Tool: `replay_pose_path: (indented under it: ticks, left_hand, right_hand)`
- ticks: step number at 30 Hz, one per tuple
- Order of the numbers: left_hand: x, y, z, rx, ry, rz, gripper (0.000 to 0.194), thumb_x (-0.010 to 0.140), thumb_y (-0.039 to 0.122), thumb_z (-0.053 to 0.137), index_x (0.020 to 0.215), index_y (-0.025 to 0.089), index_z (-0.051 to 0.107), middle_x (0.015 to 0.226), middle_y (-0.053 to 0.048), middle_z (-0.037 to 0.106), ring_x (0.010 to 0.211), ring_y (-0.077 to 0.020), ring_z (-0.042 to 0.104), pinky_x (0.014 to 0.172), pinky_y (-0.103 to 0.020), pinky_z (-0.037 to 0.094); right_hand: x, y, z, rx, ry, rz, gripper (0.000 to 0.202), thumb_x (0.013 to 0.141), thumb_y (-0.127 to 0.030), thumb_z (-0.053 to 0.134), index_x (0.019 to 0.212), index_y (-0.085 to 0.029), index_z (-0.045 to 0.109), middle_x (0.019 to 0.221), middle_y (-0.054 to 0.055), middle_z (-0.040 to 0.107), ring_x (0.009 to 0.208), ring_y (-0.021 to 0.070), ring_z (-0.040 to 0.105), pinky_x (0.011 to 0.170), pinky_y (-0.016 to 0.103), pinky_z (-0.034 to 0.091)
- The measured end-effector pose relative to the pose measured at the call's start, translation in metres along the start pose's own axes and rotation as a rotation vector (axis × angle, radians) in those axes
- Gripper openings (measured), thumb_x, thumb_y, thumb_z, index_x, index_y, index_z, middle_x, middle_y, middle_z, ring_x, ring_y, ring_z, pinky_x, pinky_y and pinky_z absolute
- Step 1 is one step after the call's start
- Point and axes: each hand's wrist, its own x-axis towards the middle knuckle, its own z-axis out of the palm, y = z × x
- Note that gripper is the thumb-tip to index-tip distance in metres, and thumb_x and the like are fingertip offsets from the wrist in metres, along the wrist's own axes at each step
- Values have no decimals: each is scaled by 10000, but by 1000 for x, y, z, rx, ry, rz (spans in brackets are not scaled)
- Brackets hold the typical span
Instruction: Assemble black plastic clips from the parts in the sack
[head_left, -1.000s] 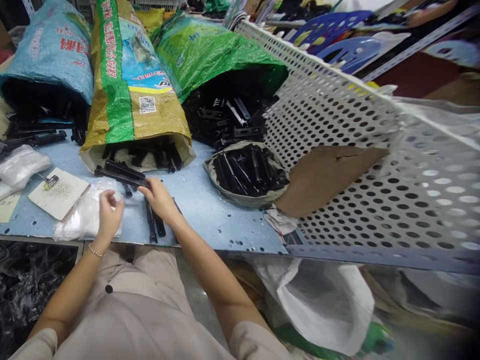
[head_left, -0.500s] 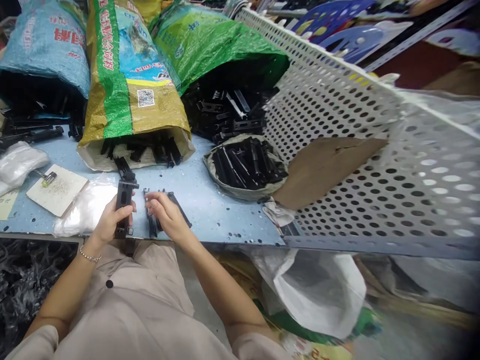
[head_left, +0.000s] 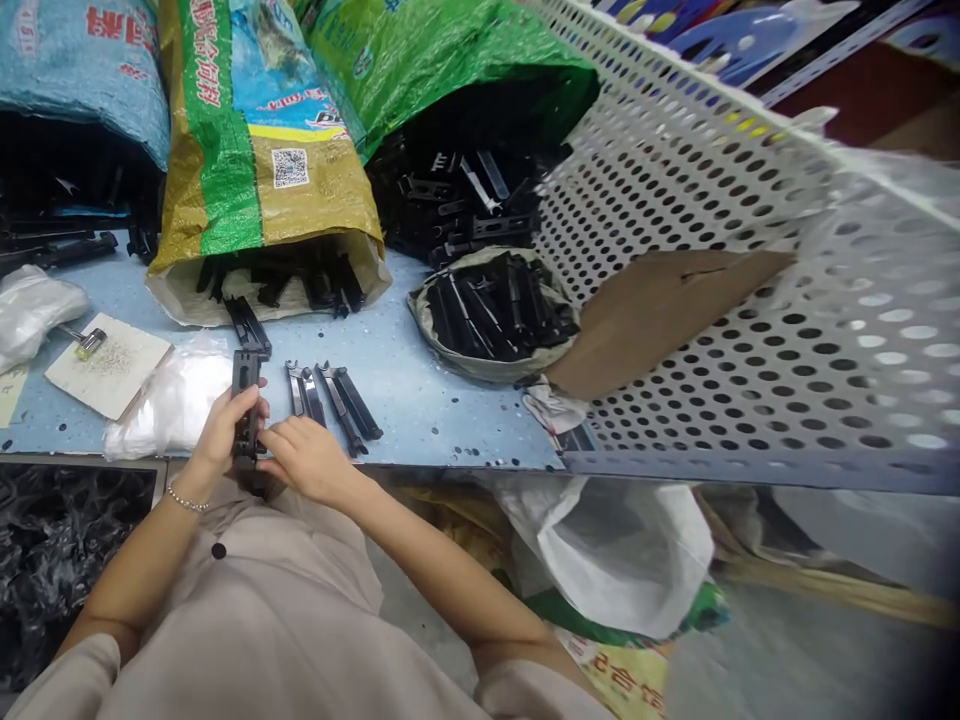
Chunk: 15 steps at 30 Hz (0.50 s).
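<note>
- The left hand (head_left: 223,432) is closed round a long black plastic part (head_left: 244,400), gripping its lower half right at the bench's near edge.
- That part's long axis runs away from the person, near end at the bench edge, far end pointing toward the sacks at the back.
- The right hand (head_left: 304,460) sits just to the right of it, fingers curled, fingertips meeting the part's near end; whether it pinches the part or only touches it I cannot tell.
- Both hands are at the same piece, the left carrying it, the right working at its bottom.
- Just right of the hands, loose black strips (head_left: 334,395) lie on the blue bench (head_left: 420,400), roughly parallel to the held part, slightly fanned.
- Left of the hands a clear plastic bag (head_left: 172,400) rests near the bench's front edge.
- Farther back, a yellow-green sack (head_left: 247,150) spills more black parts, and a round bag of parts (head_left: 491,315) sits toward the right.
</note>
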Motion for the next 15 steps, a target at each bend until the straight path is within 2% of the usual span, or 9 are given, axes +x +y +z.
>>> replay_pose_path:
  ticks: [2, 4, 5, 8, 9, 10, 11, 12, 15]
  left_hand:
    - [0, -1, 3, -24, -41, -79, 568, 803, 511, 687, 1177, 104, 559, 785, -28, 571, 595, -96, 502, 532, -211, 415]
    - [-2, -2, 8, -43, -30, -95, 549, 812, 521, 672, 1166, 115, 566, 787, -24, 558, 590, -95, 490, 534, -216, 406]
    - [-5, -2, 10, -14, 2, -36, 523, 824, 515, 664, 1161, 125, 571, 798, -23, 554, 605, -95, 489, 550, -217, 409]
    - [-14, 3, 15, 220, 118, 318, 421, 837, 438, 693, 1139, 159, 602, 888, -34, 574, 744, -111, 523, 677, -216, 439]
    - [-16, 5, 14, 275, 128, 396, 404, 828, 414, 710, 1132, 166, 609, 912, -36, 580, 778, -116, 529, 704, -214, 441]
    - [-17, 8, 13, 276, 117, 412, 404, 819, 403, 724, 1130, 171, 611, 917, -34, 582, 779, -117, 530, 701, -214, 442]
    - [-17, 10, 12, 218, 93, 362, 418, 810, 408, 730, 1133, 174, 605, 897, -28, 580, 744, -113, 528, 664, -214, 441]
    - [-16, 13, 10, 115, 67, 262, 435, 803, 420, 731, 1135, 173, 598, 860, -19, 575, 684, -105, 518, 607, -212, 430]
    - [-8, 15, 7, -239, 13, -141, 415, 804, 434, 708, 1081, 144, 601, 767, -11, 566, 550, -93, 500, 491, -210, 405]
  right_hand:
    - [-6, -4, 6, -44, 31, -35, 356, 1047, -389, 384, 961, -119, 599, 799, 76, 585, 716, 186, 451, 634, 333, 301]
    - [-7, -5, 7, 54, 12, 42, 399, 1050, -421, 357, 929, -125, 594, 784, 80, 573, 711, 178, 457, 634, 325, 313]
    - [-6, -6, 7, 176, -16, 135, 442, 1053, -454, 319, 917, -127, 583, 781, 79, 566, 709, 172, 466, 634, 315, 331]
    - [-2, -10, 0, 726, -206, 503, 540, 1055, -523, 172, 878, -143, 512, 663, 18, 476, 585, 131, 427, 560, 269, 355]
    - [0, -11, -3, 887, -305, 580, 550, 1053, -533, 145, 870, -148, 493, 621, -8, 434, 537, 120, 397, 528, 257, 349]
    - [2, -12, -6, 979, -395, 611, 554, 1052, -539, 138, 864, -152, 487, 597, -22, 413, 513, 113, 386, 514, 249, 348]
    - [4, -11, -10, 977, -441, 597, 553, 1052, -542, 151, 866, -151, 494, 600, -19, 429, 520, 113, 404, 525, 247, 360]
    - [6, -9, -13, 879, -429, 548, 547, 1050, -547, 183, 887, -145, 516, 641, 0, 483, 567, 120, 451, 561, 252, 381]
    - [12, -1, -23, 257, -203, 203, 441, 1046, -497, 330, 1042, -129, 572, 909, 90, 617, 775, 164, 530, 670, 293, 392]
